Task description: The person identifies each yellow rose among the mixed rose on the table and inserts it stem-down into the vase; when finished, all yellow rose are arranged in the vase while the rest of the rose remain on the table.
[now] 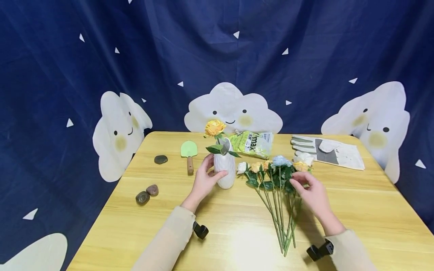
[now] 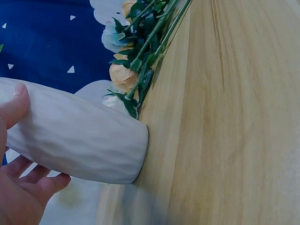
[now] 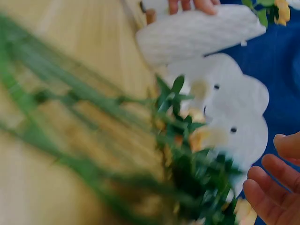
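My left hand [image 1: 204,180] holds a white textured vase [image 1: 225,169] that stands on the table, thumb on one side and fingers on the other. From the vase's mouth rises a single yellow flower [image 1: 215,128] with green leaves. In the left wrist view the thumb and fingers lie round the vase [image 2: 84,131]. Over the right side of a bunch of long-stemmed flowers [image 1: 278,188], white, yellow and blue, is my right hand [image 1: 312,192]. The right wrist view shows that hand [image 3: 276,183] with loosely bent fingers and nothing between them, beside blurred leaves.
Behind the vase lies a green and white packet [image 1: 252,143]. A pair of gloves [image 1: 327,151] is at the back right. On the left are a small trowel [image 1: 189,156], a dark stone [image 1: 161,159] and two more stones [image 1: 142,198] near the wooden table's [image 1: 122,233] left side.
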`<state>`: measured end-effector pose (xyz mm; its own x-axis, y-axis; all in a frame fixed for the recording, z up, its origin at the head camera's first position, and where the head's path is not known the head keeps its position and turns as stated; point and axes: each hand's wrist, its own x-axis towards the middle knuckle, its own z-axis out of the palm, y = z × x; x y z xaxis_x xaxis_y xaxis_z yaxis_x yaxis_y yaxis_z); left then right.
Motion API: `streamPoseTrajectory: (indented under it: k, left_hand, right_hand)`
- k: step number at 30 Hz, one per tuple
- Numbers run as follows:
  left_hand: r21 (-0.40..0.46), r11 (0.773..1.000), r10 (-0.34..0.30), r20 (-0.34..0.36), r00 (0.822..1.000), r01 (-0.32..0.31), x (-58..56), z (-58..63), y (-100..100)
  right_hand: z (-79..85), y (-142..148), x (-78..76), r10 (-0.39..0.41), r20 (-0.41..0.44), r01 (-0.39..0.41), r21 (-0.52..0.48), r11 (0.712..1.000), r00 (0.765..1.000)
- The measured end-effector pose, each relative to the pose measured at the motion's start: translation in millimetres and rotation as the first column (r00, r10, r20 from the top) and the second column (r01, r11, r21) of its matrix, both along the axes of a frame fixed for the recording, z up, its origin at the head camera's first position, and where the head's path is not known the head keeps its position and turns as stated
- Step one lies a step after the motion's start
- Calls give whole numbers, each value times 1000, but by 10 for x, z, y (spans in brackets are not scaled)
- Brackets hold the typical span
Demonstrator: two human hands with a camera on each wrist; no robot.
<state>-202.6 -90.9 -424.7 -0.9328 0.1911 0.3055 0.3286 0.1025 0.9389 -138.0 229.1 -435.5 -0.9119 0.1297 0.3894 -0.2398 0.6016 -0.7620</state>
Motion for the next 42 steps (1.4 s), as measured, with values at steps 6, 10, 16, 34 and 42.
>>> streamPoseTrajectory:
  k: [6, 10, 16, 34, 42]
  left_hand:
    - [-14, 1000, 2, -1, 1000, -2, 0, -10, -14]
    - [-26, 1000, 6, -3, 1000, -6, 2, 1, -18]
    - [-13, 1000, -3, 4, 1000, 3, -4, 15, -3]
    - [-18, 1000, -2, 7, 1000, 2, 14, 16, -11]
    - [-20, 1000, 4, 13, 1000, -3, 18, 27, -10]
  right_hand:
    - [-162, 186, 194, -25, 140, 33, -56, 998, 990]
    - [-232, 219, 253, 26, 292, 40, -219, 975, 956]
    - [-300, 213, 280, 176, 459, 93, -505, 858, 871]
    - [-295, 144, 196, 213, 565, 162, -540, 826, 797]
    - [-142, 309, 213, 233, 469, 102, -585, 805, 852]
